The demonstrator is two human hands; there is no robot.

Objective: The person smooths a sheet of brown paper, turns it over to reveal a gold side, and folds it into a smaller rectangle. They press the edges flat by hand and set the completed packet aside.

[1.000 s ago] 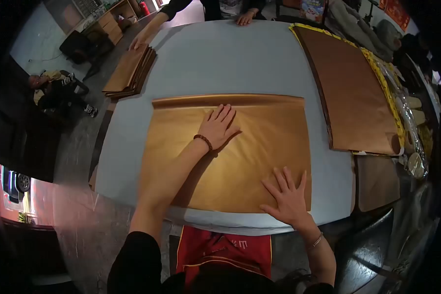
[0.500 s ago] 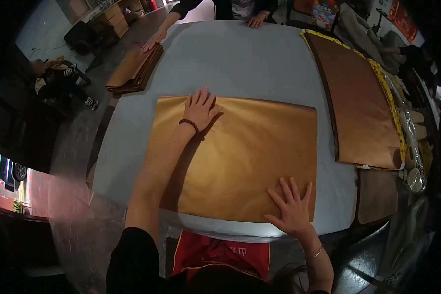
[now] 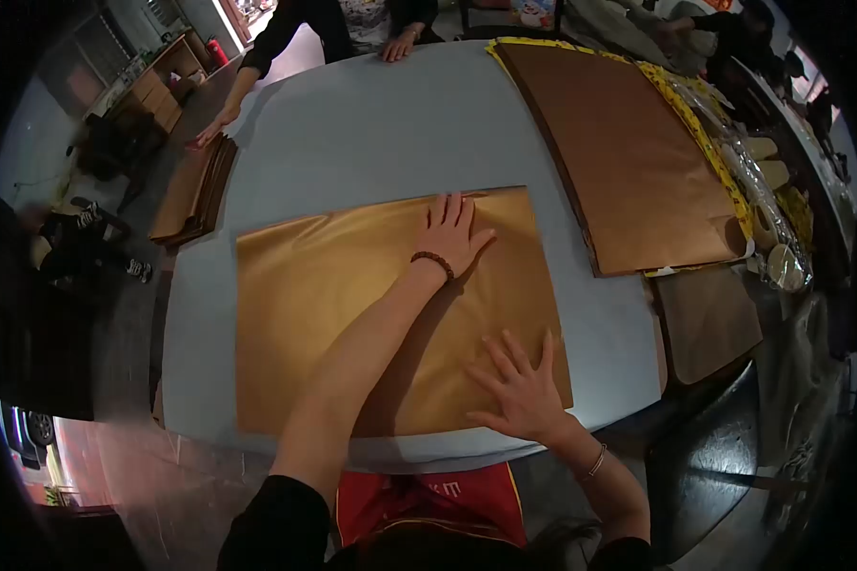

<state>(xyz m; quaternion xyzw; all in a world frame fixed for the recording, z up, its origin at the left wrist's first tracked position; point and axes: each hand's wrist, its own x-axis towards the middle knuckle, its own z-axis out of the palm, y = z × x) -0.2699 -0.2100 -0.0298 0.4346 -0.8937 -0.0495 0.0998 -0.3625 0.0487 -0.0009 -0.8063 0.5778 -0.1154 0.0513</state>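
Observation:
A golden-brown sheet [image 3: 295, 324] lies spread out on the grey-covered table, its surface slightly rippled along the far side. My left hand [image 3: 452, 233], with a beaded bracelet at the wrist, rests flat at the sheet's far edge, right of its middle. Its fingers are stretched out and reach to the edge. Over the near right corner, my right hand [image 3: 522, 392] is spread with fingers apart and a thin bangle at the wrist. Neither hand grasps anything. My left forearm crosses over the sheet and casts a shadow on it.
At the table's right lies a stack of brown sheets [image 3: 628, 152] on yellow wrapping [image 3: 684, 119]. A folded brown pile [image 3: 195, 195] sits at the left edge, with a co-worker's hand [image 3: 219, 126] at it. That person's other hand [image 3: 402, 43] rests on the far edge. A dark stool [image 3: 714, 466] stands lower right.
My left hand has moved rightward along the sheet's far edge. My right hand stays spread near the near right corner. The whole view has shifted and turned a little.

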